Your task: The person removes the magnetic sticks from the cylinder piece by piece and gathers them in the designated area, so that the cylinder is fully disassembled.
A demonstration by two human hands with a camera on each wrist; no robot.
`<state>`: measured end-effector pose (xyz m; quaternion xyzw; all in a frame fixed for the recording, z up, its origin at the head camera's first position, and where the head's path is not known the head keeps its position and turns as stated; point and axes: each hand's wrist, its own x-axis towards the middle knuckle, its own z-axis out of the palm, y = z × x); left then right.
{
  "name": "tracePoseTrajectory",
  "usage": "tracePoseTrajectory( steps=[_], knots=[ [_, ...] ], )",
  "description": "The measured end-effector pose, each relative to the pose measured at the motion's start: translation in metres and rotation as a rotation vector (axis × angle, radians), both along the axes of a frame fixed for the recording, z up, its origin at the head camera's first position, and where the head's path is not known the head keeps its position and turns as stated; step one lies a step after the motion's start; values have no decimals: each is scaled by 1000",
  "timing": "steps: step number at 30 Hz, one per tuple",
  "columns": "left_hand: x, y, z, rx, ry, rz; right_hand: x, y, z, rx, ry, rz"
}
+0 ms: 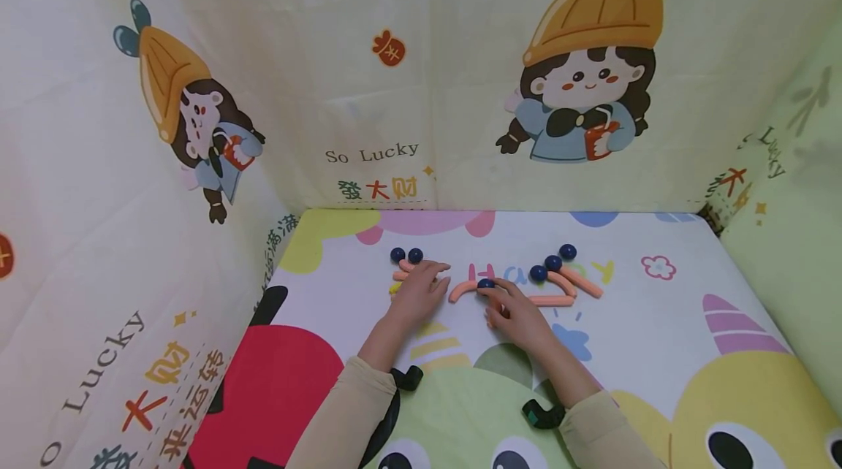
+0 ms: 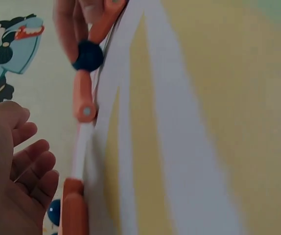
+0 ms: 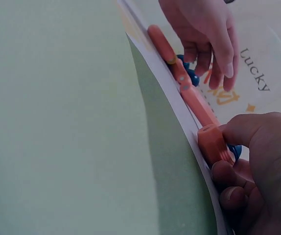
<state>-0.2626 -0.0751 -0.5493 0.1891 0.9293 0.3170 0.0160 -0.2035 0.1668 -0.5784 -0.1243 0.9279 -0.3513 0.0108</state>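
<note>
My right hand (image 1: 520,319) pinches an orange magnetic stick (image 3: 213,144) between thumb and fingers. A dark blue ball (image 1: 485,283) sits at its fingertips. From that ball a curved orange stick (image 1: 463,290) runs left across the table. My left hand (image 1: 418,292) is beside several orange sticks, its fingers loosely bent and nothing visible in its grasp; it partly hides those sticks and a yellow piece (image 1: 395,287). Two blue balls (image 1: 397,255) lie just beyond the left hand. In the left wrist view, a silver disc shows on an orange stick's end (image 2: 84,98).
Right of the hands lie a straight orange stick (image 1: 552,301), a curved one (image 1: 563,282), another straight one (image 1: 582,282) and three blue balls (image 1: 553,263). The table (image 1: 631,308) has a cartoon-printed cover. Printed cloth walls (image 1: 460,111) enclose its back and sides.
</note>
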Motion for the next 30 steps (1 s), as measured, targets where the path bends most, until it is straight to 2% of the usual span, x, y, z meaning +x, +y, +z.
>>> tracePoseTrajectory(
  steps=[3, 8, 12, 18, 23, 30],
  knots=[
    [7, 8, -2, 8, -46, -21, 0, -1, 0, 0, 0, -1],
    [11, 19, -6, -58, -71, -32, 0, -1, -1, -1, 22, -5],
    [12, 24, -12, -115, -58, -37, -1, -1, -1, -6, 42, -7],
    [11, 28, -18, -178, 2, -62, -3, 0, -2, -47, 43, -24],
    [12, 29, -20, -170, 35, -78, -3, 0, 0, -98, 26, -85],
    [15, 32, -23, -151, 14, -78, -4, 3, -3, -84, 19, -124]
  ],
)
